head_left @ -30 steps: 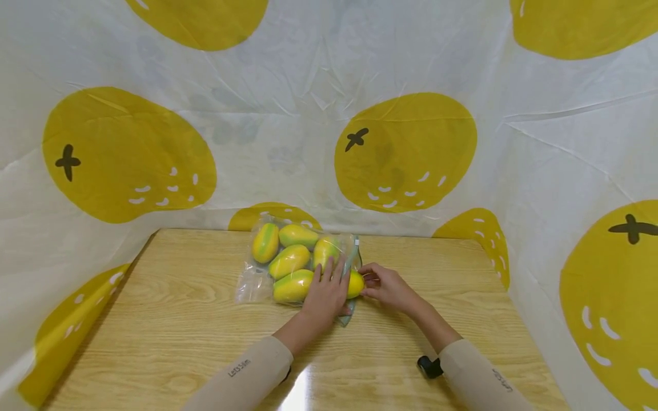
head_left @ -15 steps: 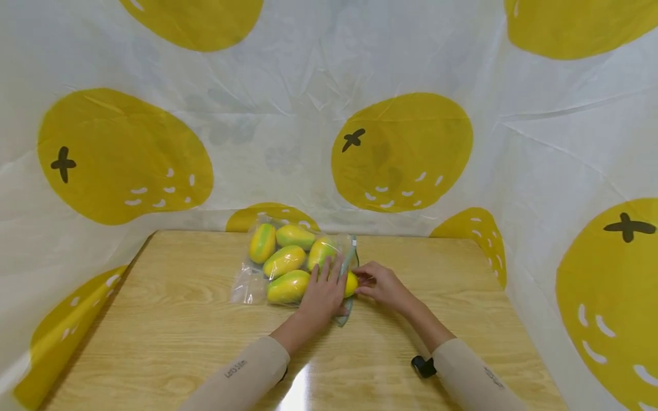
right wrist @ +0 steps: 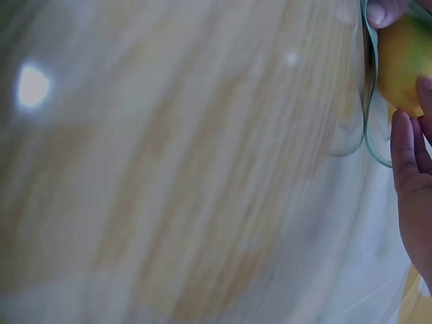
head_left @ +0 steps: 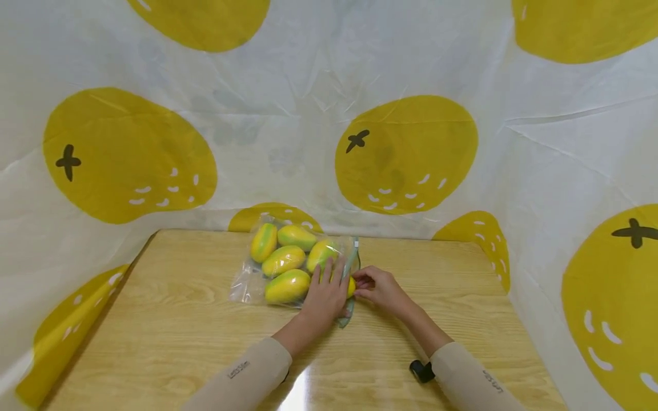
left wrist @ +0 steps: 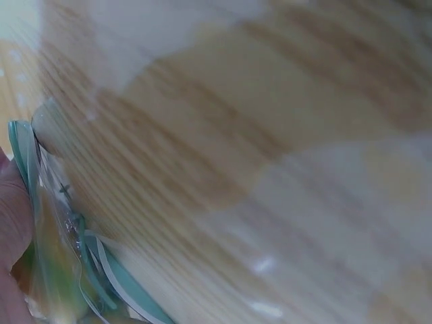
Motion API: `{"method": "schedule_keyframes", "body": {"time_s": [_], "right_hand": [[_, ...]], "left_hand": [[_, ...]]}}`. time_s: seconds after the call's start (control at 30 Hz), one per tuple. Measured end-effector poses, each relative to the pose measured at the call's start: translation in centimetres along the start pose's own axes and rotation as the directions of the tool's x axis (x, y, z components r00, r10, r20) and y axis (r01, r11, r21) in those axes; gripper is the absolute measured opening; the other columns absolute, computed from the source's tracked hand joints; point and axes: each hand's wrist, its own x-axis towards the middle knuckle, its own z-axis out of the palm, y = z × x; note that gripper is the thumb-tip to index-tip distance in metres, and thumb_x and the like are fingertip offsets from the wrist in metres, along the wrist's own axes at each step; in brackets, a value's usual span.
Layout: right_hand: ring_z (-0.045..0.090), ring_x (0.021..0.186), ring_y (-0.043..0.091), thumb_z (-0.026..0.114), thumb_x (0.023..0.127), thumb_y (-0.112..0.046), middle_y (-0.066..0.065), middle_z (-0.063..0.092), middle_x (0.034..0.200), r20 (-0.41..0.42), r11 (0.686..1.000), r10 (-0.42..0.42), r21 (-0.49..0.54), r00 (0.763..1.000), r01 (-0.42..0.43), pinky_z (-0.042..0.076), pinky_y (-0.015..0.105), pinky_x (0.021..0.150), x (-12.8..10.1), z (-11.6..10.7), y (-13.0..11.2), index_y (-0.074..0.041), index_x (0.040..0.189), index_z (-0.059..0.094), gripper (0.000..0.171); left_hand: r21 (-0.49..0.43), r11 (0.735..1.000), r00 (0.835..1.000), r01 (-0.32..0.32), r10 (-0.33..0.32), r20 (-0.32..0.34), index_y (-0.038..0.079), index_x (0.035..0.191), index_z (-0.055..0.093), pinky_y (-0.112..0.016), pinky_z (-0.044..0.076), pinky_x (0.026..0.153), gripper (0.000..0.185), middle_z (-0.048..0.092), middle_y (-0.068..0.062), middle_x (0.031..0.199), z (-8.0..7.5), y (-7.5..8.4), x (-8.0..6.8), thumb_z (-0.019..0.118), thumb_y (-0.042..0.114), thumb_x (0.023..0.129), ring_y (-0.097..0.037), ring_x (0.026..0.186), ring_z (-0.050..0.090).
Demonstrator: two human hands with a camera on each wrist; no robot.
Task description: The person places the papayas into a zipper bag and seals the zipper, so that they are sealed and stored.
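Observation:
A clear zip bag (head_left: 245, 290) with a green-edged mouth lies at the back of the table, several yellow-green mangoes (head_left: 287, 286) inside it. My left hand (head_left: 325, 294) lies over the mouth end, fingers spread on the film; its thumb is at the green rim (right wrist: 368, 61) in the right wrist view. One more mango (right wrist: 398, 64) is mostly within the mouth, largely hidden under the left hand in the head view. Against its outer end, my right hand (head_left: 382, 290) holds it with thumb and fingertips. The left wrist view catches only part of the left hand (left wrist: 12, 216) beside the rim.
The wooden table (head_left: 180, 331) extends around the bag on the near side and both sides. A white cloth (head_left: 288, 148) printed with big yellow fruit hangs behind the table and along its sides. A black wrist camera (head_left: 421, 371) sits by the right sleeve.
My right hand has moved a little left, pushing the mango deeper into the bag, so less of its end shows. The left hand stays on the bag, and the mangoes inside have shifted slightly left.

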Motion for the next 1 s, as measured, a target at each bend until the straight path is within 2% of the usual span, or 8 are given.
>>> {"method": "schedule_keyframes", "body": {"time_s": [0.27, 0.57, 0.77, 1.0], "right_hand": [[0.073, 0.098, 0.025, 0.078, 0.090, -0.004, 0.016, 0.072, 0.112, 0.024, 1.000, 0.027, 0.006, 0.999, -0.027, 0.060, 0.024, 0.082, 0.6, 0.5, -0.7, 0.004, 0.120, 0.068, 0.032], [0.072, 0.099, 0.026, 0.079, 0.090, -0.006, 0.016, 0.072, 0.113, 0.033, 0.999, 0.033, -0.021, 0.999, -0.032, 0.060, 0.026, 0.084, 0.0, 0.3, -0.5, 0.004, 0.122, 0.067, 0.037], [0.072, 0.098, 0.028, 0.080, 0.088, -0.006, 0.017, 0.072, 0.112, 0.002, 0.999, 0.029, -0.040, 1.000, -0.029, 0.061, 0.029, 0.085, -0.5, -0.3, -0.4, 0.004, 0.123, 0.066, 0.038], [0.071, 0.105, 0.033, 0.078, 0.091, -0.007, 0.019, 0.071, 0.116, -0.012, 0.997, 0.053, -0.058, 0.999, -0.054, 0.060, 0.039, 0.090, -0.8, -1.5, -0.4, 0.003, 0.127, 0.065, 0.039]], "left_hand": [[-0.019, 0.999, 0.998, 0.028, -0.029, -0.064, 0.014, 0.153, 0.050, -0.055, 0.041, 0.116, 0.113, 0.032, -0.015, 0.167, 0.2, 0.2, 0.2, 0.072, 0.083, 0.065, -0.038, 0.148, 0.041], [-0.029, 0.999, 1.000, 0.028, -0.028, -0.010, 0.014, 0.155, 0.047, -0.055, 0.039, 0.118, 0.114, 0.031, -0.014, 0.168, 0.2, 0.4, 0.2, 0.071, 0.083, 0.067, -0.036, 0.150, 0.039], [-0.019, 0.999, 0.999, 0.039, -0.038, 0.037, 0.014, 0.157, 0.043, -0.054, 0.037, 0.120, 0.116, 0.027, -0.014, 0.170, 0.1, 0.2, 0.1, 0.068, 0.085, 0.069, -0.035, 0.152, 0.036], [-0.038, 0.997, 0.997, 0.064, -0.062, 0.037, 0.013, 0.155, 0.046, -0.055, 0.039, 0.118, 0.117, 0.033, -0.014, 0.167, -0.3, -0.1, 0.2, 0.071, 0.085, 0.066, -0.035, 0.150, 0.040]]}}
